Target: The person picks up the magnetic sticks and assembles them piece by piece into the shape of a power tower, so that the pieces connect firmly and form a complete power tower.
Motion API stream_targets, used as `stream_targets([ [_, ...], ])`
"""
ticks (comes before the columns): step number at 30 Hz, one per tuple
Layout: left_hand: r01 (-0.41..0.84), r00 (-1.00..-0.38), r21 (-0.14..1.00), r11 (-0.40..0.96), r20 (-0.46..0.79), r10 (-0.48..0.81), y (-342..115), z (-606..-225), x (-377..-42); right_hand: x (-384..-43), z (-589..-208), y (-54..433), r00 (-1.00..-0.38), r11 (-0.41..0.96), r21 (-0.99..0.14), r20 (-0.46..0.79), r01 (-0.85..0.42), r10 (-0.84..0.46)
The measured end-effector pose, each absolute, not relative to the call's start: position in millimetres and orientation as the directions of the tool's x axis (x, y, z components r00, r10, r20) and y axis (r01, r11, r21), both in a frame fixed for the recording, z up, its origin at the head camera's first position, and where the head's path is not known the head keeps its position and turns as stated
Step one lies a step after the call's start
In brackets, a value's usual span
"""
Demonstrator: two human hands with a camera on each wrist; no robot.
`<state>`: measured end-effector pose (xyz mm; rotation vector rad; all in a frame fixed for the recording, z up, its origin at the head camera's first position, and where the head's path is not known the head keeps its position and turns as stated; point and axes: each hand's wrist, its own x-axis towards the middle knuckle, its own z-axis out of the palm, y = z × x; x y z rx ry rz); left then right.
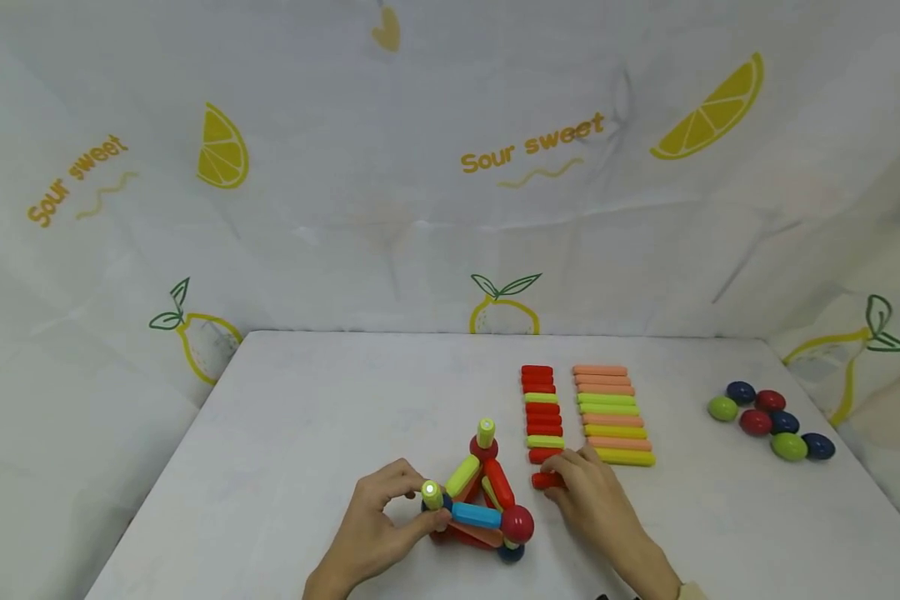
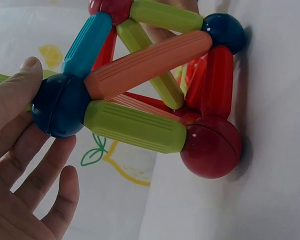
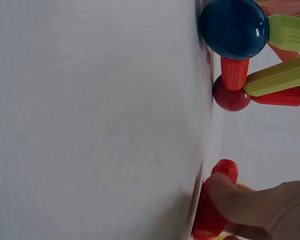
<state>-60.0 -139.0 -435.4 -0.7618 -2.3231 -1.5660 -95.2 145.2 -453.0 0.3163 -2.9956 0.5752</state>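
A frame of coloured sticks and balls (image 1: 476, 516) stands at the front of the table, with light-green sticks upright on two upper balls. My left hand (image 1: 378, 521) holds it at its upper left corner, thumb and fingers around a dark-blue ball (image 2: 62, 105). To the right of the frame, my right hand (image 1: 598, 506) pinches a short red stick (image 1: 546, 481) at the near end of a column of short sticks (image 1: 543, 420). In the right wrist view the thumb lies over this red stick (image 3: 208, 212), close to the tabletop.
A column of longer orange, green and yellow sticks (image 1: 611, 409) lies right of the short ones. Several loose balls (image 1: 755, 422) in red, dark blue and green sit at the table's right side. A white cloth (image 1: 345, 208) with lemon prints hangs behind.
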Motion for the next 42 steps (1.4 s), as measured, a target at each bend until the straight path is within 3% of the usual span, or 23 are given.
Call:
stream_targets([
  [4,0.531,-0.842,0.796,0.292,0.457,0.286,-139,-437,-60,-87,-441,145,-0.978,0.821,-0.533,0.113,-0.207,-0.173],
  [8,0.511,-0.855,0.808,0.294,0.439,0.277,-139,-438,-61,-72,-420,143,-0.976,0.602,-0.769,0.140,-0.214,-0.168],
  [13,0.519,-0.851,0.805,0.286,0.454,0.265,-139,-439,-61,-54,-398,137,-0.969,0.424,-0.877,0.156,-0.224,-0.190],
  [23,0.527,-0.846,0.803,0.279,0.465,0.260,-138,-438,-60,-43,-397,136,-0.936,0.439,-0.858,0.125,-0.268,-0.328],
  [42,0.508,-0.859,0.805,0.307,0.446,0.253,-138,-437,-57,-40,-398,135,-0.919,0.448,-0.829,0.181,-0.334,-0.351],
])
